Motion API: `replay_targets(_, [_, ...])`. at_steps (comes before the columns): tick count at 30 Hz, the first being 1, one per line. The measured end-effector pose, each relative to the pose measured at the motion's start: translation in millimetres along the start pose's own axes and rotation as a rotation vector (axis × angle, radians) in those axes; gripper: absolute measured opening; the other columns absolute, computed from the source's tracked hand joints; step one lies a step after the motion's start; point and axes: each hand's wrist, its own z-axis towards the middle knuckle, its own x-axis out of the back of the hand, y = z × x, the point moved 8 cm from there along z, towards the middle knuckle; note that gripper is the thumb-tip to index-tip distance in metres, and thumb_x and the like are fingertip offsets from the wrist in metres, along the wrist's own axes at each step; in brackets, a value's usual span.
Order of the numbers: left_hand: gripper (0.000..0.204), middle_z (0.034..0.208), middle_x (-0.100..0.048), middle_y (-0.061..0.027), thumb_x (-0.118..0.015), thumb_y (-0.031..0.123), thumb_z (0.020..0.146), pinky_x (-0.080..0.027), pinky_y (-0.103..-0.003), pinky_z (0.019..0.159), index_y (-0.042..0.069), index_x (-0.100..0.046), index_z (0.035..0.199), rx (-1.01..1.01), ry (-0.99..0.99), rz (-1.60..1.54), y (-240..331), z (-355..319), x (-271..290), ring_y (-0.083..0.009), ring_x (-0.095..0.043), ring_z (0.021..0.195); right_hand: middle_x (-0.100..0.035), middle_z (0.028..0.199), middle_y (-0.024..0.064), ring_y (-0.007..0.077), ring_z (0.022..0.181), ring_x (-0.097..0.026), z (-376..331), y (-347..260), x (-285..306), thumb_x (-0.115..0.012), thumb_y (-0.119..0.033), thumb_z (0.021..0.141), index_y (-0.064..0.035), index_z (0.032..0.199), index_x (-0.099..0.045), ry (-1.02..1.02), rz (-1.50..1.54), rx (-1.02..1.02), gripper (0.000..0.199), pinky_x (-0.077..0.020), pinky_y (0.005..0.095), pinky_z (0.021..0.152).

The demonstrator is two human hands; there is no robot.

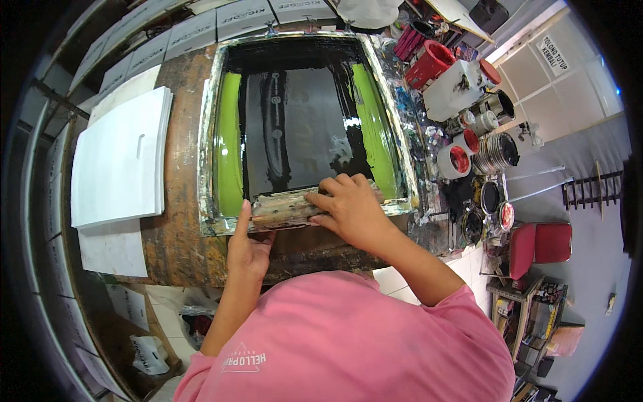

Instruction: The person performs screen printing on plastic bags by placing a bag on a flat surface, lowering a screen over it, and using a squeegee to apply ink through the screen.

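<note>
A screen-printing frame [406, 167] with a paint-crusted rim lies on the worn wooden table in front of me. Glossy black ink [295, 57] covers much of its mesh, with lime-green strips along both sides. Across the near end rests a squeegee [284, 209] with a stained wooden handle. My right hand [355, 211] is closed over the right part of that handle. At the near left, my left hand [248, 251] grips the frame's edge beside the squeegee's left end, thumb on top and fingers partly hidden below.
A stack of white sheets [120, 161] lies on the table [181, 141] to the left. Ink tubs, cans and a white jerrycan [455, 87] crowd the right side. White boxes [191, 37] line the back and left shelves. A red chair [536, 248] stands at the right.
</note>
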Motion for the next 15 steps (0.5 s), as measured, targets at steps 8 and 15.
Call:
replay_targets(8, [0.060, 0.134, -0.058, -0.0082, -0.068, 0.050, 0.100, -0.046, -0.046, 0.107, 0.009, -0.052, 0.141, -0.048, -0.170, 0.018, 10, -10, 0, -0.0228, -0.055, 0.123, -0.065, 0.101, 0.0102, 0.0302, 0.099, -0.064, 24, 1, 5, -0.072, -0.036, 0.092, -0.0097, 0.115, -0.066, 0.051, -0.031, 0.002, 0.035, -0.0513, 0.0443, 0.082])
replay_targets(15, [0.053, 0.134, -0.059, -0.0085, -0.060, 0.048, 0.105, -0.048, -0.048, 0.110, 0.008, -0.053, 0.139, -0.113, -0.285, 0.008, 17, -12, 7, -0.0243, -0.058, 0.122, -0.068, 0.096, 0.0094, 0.0316, 0.095, -0.068, 33, -1, 0, -0.074, -0.039, 0.090, -0.0117, 0.111, -0.071, 0.023, -0.080, -0.012, 0.034, -0.0544, 0.0458, 0.080])
